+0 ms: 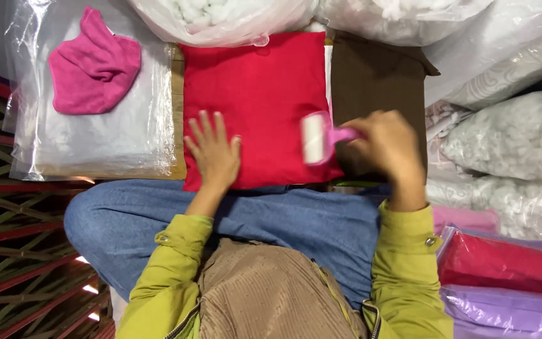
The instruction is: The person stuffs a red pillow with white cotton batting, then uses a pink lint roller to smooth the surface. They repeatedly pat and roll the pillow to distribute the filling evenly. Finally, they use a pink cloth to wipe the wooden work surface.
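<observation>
- red cushion (258,94) is pressed flat by the spread left hand (213,154).
- pink lint roller (318,138) is gripped by the closed right hand (387,147), roller head on the cushion.

Left hand (213,150) lies flat, palm down, fingers spread and pointing far, forearm reaching straight out from the body. Right hand (387,147) sits off to the right, fingers curled into a closed grip, knuckles up, wrist bent slightly inward.
</observation>
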